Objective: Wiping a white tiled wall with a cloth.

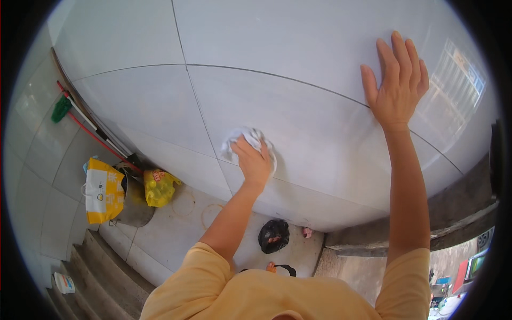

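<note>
My left hand (253,162) is closed over a crumpled white cloth (242,133) and presses it to the white tiled wall (133,106), just right of a vertical tile joint. The cloth and fingers are a little blurred. Higher up on the right, my right hand (397,88) lies flat on the same wall with its fingers pointing up and the thumb held out. Nothing is in it. Both arms reach forward from short yellow sleeves.
Left of me, a yellow-and-white bag (104,192), a metal bucket (136,202) and a yellow plastic bag (159,186) stand near a red-handled broom (90,130). Steps (101,266) lie lower left. A black plastic bag (273,236) sits on the floor near the wall's foot.
</note>
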The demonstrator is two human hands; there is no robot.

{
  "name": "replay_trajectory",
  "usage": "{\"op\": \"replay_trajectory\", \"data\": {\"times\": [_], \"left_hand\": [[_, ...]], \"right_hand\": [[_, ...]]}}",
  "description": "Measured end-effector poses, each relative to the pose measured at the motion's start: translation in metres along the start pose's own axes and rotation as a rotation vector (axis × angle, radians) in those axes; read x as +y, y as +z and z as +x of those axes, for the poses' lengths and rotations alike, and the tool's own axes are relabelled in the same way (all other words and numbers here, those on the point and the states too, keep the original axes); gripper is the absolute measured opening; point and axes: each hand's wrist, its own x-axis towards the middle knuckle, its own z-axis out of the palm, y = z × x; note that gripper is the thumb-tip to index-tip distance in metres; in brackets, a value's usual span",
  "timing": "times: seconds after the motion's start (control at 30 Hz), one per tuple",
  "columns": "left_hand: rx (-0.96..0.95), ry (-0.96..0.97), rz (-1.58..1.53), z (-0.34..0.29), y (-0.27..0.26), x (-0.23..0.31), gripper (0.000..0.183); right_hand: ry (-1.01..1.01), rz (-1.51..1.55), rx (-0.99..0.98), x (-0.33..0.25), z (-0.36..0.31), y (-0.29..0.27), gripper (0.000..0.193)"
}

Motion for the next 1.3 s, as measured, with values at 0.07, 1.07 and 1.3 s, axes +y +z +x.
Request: {"op": "replay_trajectory", "data": {"times": [0.07, 1.07, 1.3], "left_hand": [[0.088, 0.081, -0.041, 0.026, -0.003, 0.02, 0.058], [0.242, -0.076, -0.254, 0.048, -0.014, 0.056, 0.052], [-0.169, 0.2, 0.134, -0.071, 0.067, 0.098, 0.051]], "right_hand": [[-0.004, -0.005, -0.016, 0.0, -0.001, 0.002, 0.043], [-0.035, -0.02, 0.009, 0.003, -0.003, 0.003, 0.044], [-0.032, -0.036, -0.002, 0.002, -0.001, 0.005, 0.047]]}}
